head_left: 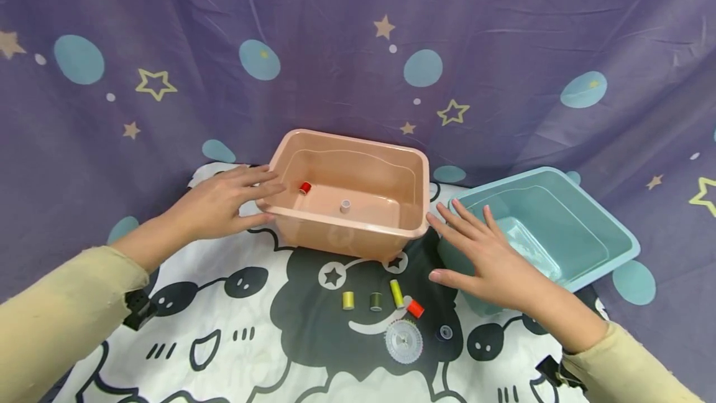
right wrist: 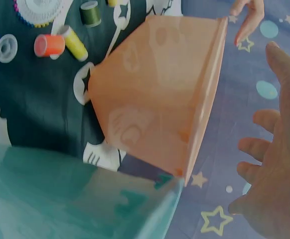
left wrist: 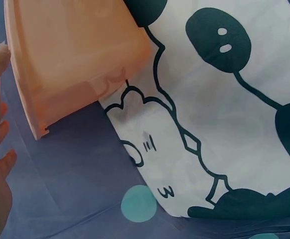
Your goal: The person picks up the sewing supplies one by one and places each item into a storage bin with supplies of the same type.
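Note:
My left hand (head_left: 220, 201) is at the left end of a peach plastic tub (head_left: 335, 236), fingers spread with the tips at its rim. On the other side, my right hand (head_left: 489, 257) has its fingers stretched out near the tub's right front corner, overlapping the teal tub (head_left: 576, 219) in the head view. Neither hand grips anything. Inside the peach tub lie a red thread spool (head_left: 304, 188) and a white spool (head_left: 345, 206). The right wrist view shows the right hand's fingers (right wrist: 254, 149) apart from the peach tub's wall.
In front of the peach tub lie a yellow spool (head_left: 348, 300), a dark green spool (head_left: 376, 301), a neon yellow spool (head_left: 396, 294), an orange-red spool (head_left: 415, 309) and a navy spool (right wrist: 2, 48). Beside them is a pin wheel (head_left: 404, 341). A purple curtain (head_left: 335, 30) hangs behind.

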Tool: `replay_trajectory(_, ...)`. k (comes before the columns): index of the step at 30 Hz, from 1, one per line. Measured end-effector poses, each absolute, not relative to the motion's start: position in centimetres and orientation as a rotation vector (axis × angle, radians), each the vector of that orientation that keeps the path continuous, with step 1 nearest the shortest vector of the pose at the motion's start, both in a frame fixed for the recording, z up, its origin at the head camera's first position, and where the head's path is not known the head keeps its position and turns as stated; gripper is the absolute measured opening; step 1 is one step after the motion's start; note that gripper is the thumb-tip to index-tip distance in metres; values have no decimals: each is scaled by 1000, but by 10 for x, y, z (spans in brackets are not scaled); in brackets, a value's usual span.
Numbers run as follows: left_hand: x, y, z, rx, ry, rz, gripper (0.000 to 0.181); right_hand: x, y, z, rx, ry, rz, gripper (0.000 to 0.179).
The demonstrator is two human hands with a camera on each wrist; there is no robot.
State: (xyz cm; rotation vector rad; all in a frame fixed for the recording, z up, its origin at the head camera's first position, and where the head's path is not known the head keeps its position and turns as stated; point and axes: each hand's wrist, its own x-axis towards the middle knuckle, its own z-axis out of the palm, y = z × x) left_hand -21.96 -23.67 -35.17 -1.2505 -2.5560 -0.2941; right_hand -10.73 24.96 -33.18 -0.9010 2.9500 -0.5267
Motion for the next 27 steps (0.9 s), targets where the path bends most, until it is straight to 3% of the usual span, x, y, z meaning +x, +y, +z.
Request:
replay_trajectory(7, -220, -233, -367, -1304, -2432, -402, 51, -101, 240, -346, -1005, 2944, -598, 88)
replay_trajectory(18, -217, -224, -387, -1221, -2391, -460, 63, -89, 225, -372, -1018, 2817, -727, 80)
replay_trajectory(27, -217, -220, -401, -1176, -2364, -463, 60, -92, 220, -399, -993, 2739, -823, 78)
